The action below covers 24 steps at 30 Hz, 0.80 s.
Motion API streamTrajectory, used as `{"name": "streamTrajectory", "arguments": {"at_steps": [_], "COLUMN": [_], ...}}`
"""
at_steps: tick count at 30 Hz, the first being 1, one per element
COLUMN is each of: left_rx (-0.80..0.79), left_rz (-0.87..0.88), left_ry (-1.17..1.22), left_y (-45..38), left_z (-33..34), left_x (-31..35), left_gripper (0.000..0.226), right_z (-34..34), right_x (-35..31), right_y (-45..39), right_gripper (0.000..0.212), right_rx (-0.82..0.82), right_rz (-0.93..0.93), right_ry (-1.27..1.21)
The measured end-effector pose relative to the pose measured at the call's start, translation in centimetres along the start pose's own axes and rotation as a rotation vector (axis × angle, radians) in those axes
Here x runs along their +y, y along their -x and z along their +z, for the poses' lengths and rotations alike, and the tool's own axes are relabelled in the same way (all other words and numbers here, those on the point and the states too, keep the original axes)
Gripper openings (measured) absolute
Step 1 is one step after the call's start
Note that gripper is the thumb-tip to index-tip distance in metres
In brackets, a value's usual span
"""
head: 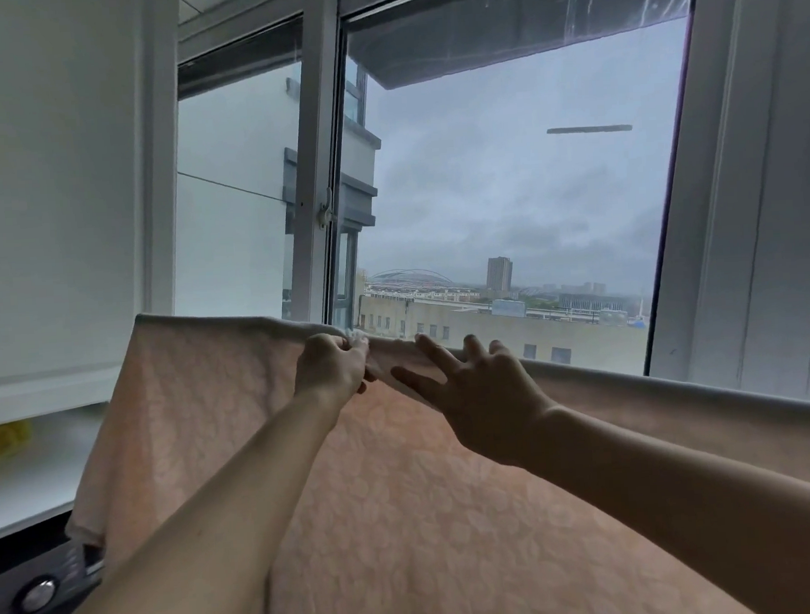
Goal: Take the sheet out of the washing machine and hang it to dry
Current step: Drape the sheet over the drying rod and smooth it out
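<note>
A peach-pink sheet (406,520) with a faint floral texture hangs draped in front of the window, its folded top edge running from upper left to the right. My left hand (333,365) pinches that top edge near its middle, fingers curled round the fabric. Beside it my right hand (474,388) lies with straight, spread fingers against the sheet's top fold. Whatever carries the sheet is hidden under the fold. The dark washing machine (36,595) with a silver knob shows at the lower left.
A large window (504,182) with a white frame and a handle (325,212) stands right behind the sheet. A white cabinet (45,186) fills the upper left, with a shelf and something yellow (3,438) under it. White wall panels rise at the right.
</note>
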State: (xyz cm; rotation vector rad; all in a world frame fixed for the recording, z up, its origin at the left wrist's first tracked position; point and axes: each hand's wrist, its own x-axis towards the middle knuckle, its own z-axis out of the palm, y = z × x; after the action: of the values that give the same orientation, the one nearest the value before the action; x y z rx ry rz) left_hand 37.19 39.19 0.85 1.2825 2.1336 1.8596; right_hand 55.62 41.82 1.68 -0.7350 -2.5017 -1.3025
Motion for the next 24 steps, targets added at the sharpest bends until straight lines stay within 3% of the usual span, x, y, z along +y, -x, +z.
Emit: {"name": "streamTrajectory", "arguments": {"at_steps": [3,10,24], "left_rx": [0.014,0.015,0.089], "left_rz": [0.076,0.133,0.246], "left_ry": [-0.143,-0.216,-0.115], "left_y": [1.1,2.6,2.9], "left_z": [-0.4,0.0,0.1], "left_x": [-1.9,-3.1,-4.5], "left_gripper": [0.033,0.035,0.036], "right_z": [0.5,0.6,0.2], "right_x": [0.0,-0.9,-3.2], "right_y": [0.1,-0.2,-5.1], "right_gripper": [0.062,0.068,0.067], "right_rx": [0.008,0.016,-0.002], "right_rz": [-0.022,0.05,0.094], "right_ry": [0.007,-0.023,-0.035]}}
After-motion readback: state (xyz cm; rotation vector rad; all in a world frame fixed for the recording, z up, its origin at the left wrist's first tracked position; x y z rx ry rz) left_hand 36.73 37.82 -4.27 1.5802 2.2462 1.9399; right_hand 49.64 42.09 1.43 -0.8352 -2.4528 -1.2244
